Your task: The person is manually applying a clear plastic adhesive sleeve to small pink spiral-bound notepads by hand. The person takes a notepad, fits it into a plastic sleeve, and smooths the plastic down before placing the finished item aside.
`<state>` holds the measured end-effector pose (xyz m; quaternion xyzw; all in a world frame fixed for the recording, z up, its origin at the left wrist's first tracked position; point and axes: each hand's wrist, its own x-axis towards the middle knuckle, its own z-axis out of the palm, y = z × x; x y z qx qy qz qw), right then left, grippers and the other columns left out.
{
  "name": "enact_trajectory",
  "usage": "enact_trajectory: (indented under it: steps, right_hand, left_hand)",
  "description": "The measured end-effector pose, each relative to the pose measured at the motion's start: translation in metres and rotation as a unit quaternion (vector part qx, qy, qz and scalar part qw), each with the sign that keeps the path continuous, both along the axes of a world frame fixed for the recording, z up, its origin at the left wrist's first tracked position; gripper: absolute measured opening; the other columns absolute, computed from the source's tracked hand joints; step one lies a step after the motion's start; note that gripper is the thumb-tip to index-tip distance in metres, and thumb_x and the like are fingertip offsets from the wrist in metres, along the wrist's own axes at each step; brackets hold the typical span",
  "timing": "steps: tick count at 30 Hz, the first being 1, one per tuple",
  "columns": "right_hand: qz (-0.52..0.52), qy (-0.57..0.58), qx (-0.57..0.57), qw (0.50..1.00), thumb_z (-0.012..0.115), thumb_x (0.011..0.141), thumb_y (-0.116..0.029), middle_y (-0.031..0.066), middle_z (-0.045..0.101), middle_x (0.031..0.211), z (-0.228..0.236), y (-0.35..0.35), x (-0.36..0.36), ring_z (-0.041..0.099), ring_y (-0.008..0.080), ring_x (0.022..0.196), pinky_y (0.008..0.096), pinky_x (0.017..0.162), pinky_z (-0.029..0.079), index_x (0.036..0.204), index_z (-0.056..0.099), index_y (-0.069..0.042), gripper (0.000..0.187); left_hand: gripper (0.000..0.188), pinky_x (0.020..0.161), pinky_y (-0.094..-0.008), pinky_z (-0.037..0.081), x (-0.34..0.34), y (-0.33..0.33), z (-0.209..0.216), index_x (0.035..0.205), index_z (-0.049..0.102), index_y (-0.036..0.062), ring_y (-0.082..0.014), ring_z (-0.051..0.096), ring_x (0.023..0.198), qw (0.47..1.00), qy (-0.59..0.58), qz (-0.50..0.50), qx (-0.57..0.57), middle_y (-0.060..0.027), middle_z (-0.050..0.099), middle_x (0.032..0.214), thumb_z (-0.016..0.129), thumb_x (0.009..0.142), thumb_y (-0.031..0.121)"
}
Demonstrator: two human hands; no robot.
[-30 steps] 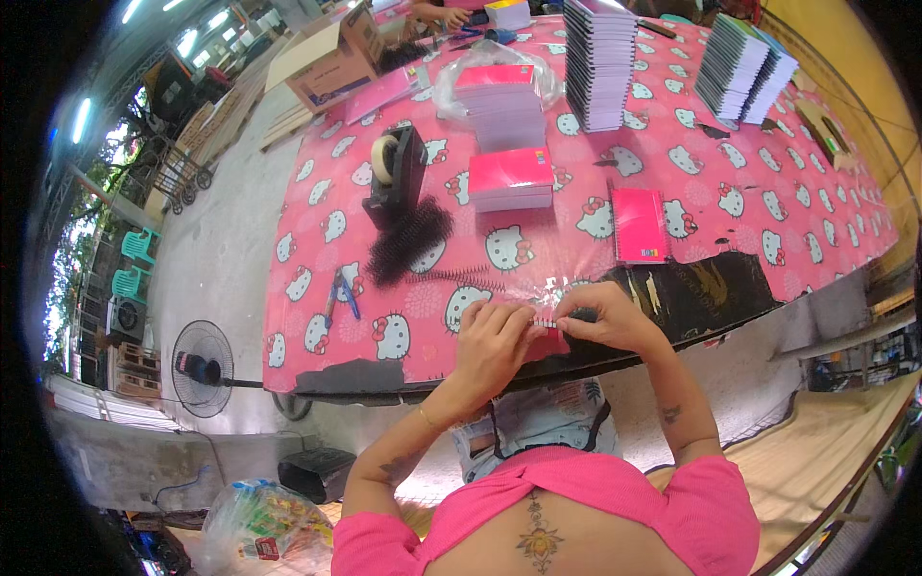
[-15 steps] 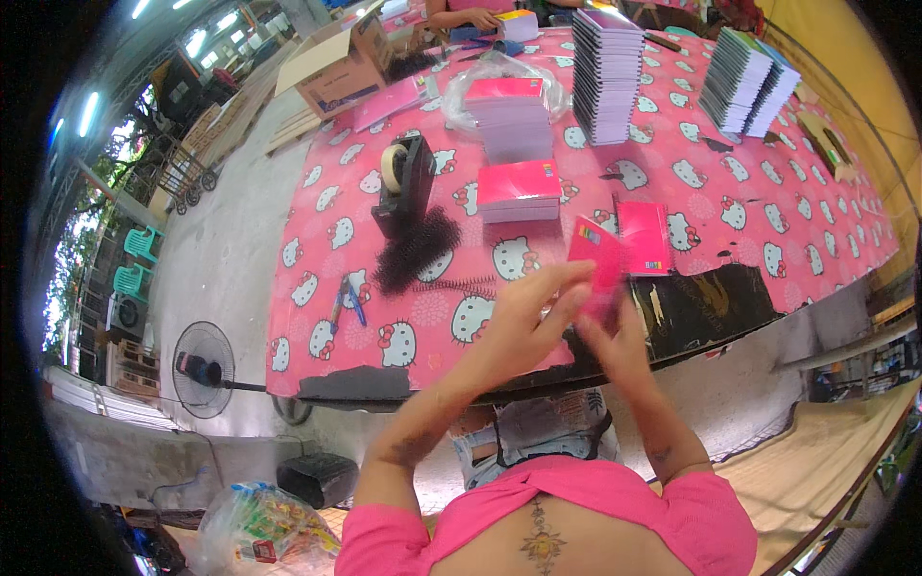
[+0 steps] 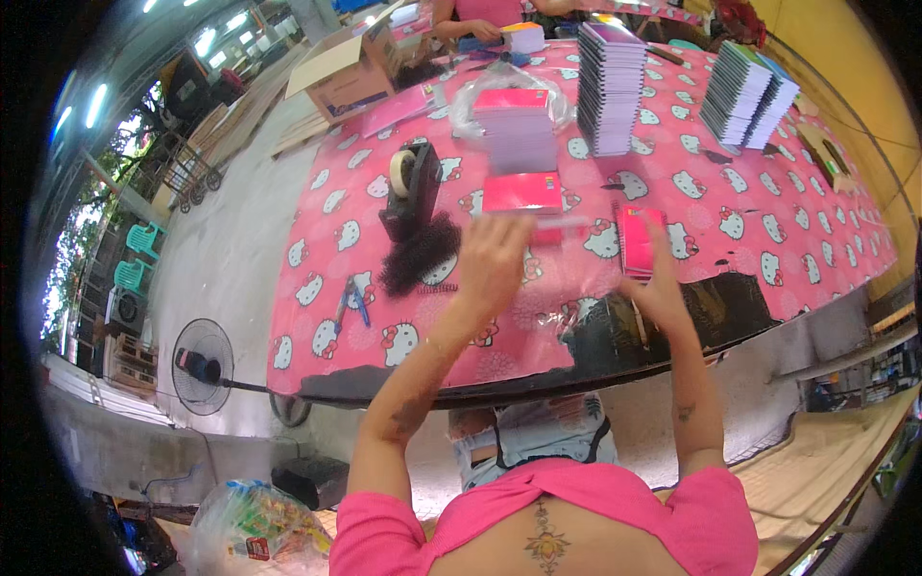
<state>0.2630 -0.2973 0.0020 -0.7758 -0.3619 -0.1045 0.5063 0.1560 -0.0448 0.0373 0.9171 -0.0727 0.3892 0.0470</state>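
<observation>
Pink cloth: a pink counter (image 3: 768,221) cover printed with white cartoon cats is seen from above, with the person's two bare forearms reaching over its near edge.
Left hand: the left hand (image 3: 492,257) is raised and blurred, pinching what appears to be a thin clear sleeve (image 3: 562,223) just in front of a pink notebook (image 3: 521,193); whether its fingers are fully closed cannot be told.
Right hand: the right hand (image 3: 658,288) is spread, fingers up, touching the lower edge of a small pink spiral notebook (image 3: 639,238) lying flat on the counter.
Hands together: both are held apart, with a gap between them.
Nearby: a black tape dispenser (image 3: 411,187), a dark pile of binding coils (image 3: 420,257), blue pliers (image 3: 352,301), crinkled clear wrap (image 3: 567,312) and tall stacks of notebooks (image 3: 611,86) are set farther back.
Doing it well: the sleeve is best held open and taut while the notebook is kept square, so corners are not snagged.
</observation>
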Motion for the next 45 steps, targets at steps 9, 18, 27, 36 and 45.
enact_trajectory:
  steps: [9, 18, 27, 36, 45]
  right_hand:
    - [0.141, 0.288, 0.068, 0.945, 0.071, 0.083, -0.001, 0.0055, 0.069, 0.100, -0.057, 0.011, -0.079, 0.060, 0.0097, 0.089, 0.0251, 0.078, 0.048, 0.103, 0.068, -0.001, 0.020]
    - [0.141, 0.369, 0.150, 0.906, 0.069, 0.084, 0.000, 0.0043, 0.066, 0.100, -0.052, 0.030, -0.083, 0.060, 0.0108, 0.093, 0.0259, 0.083, 0.048, 0.104, 0.064, -0.001, 0.021]
    - [0.192, 0.379, 0.103, 0.900, 0.067, 0.087, -0.002, 0.0004, 0.065, 0.095, -0.063, 0.025, -0.077, 0.059, 0.0080, 0.089, 0.0245, 0.081, 0.048, 0.110, 0.065, -0.001, 0.024]
    - [0.200, 0.376, 0.092, 0.900, 0.067, 0.088, -0.003, 0.0017, 0.066, 0.102, -0.059, 0.028, -0.077, 0.060, 0.0093, 0.092, 0.0254, 0.086, 0.048, 0.113, 0.066, 0.000, 0.025]
    - [0.227, 0.387, 0.061, 0.892, 0.066, 0.089, -0.001, 0.0007, 0.067, 0.101, -0.056, 0.030, -0.080, 0.058, 0.0075, 0.091, 0.0232, 0.081, 0.047, 0.114, 0.068, 0.001, 0.025]
  left_hand:
    - [0.020, 0.085, -0.0413, 0.049, -0.067, 0.062, -0.076, 0.104, 0.066, 0.0039, -0.0317, 0.061, 0.092, 0.980, 0.153, -0.007, -0.123, -0.0116, 0.064, 0.101, 0.067, 0.086, 0.014]
    - [0.023, 0.079, -0.0418, 0.049, -0.051, 0.052, -0.093, 0.098, 0.062, 0.0032, -0.0321, 0.061, 0.088, 0.982, 0.155, 0.075, -0.075, -0.0123, 0.063, 0.092, 0.067, 0.087, 0.023]
    - [0.024, 0.080, -0.0446, 0.048, -0.054, 0.049, -0.096, 0.101, 0.060, 0.0020, -0.0358, 0.060, 0.092, 0.984, 0.150, 0.049, -0.078, -0.0174, 0.062, 0.096, 0.065, 0.087, 0.021]
    - [0.017, 0.071, -0.0424, 0.048, -0.070, 0.034, -0.064, 0.102, 0.058, -0.0002, -0.0360, 0.062, 0.081, 0.937, 0.083, 0.087, -0.329, -0.0186, 0.063, 0.089, 0.063, 0.091, 0.011]
    - [0.020, 0.065, -0.0337, 0.049, -0.119, -0.007, -0.041, 0.109, 0.070, 0.0037, -0.0243, 0.063, 0.078, 0.925, 0.165, -0.002, -0.342, -0.0119, 0.066, 0.086, 0.067, 0.090, 0.010]
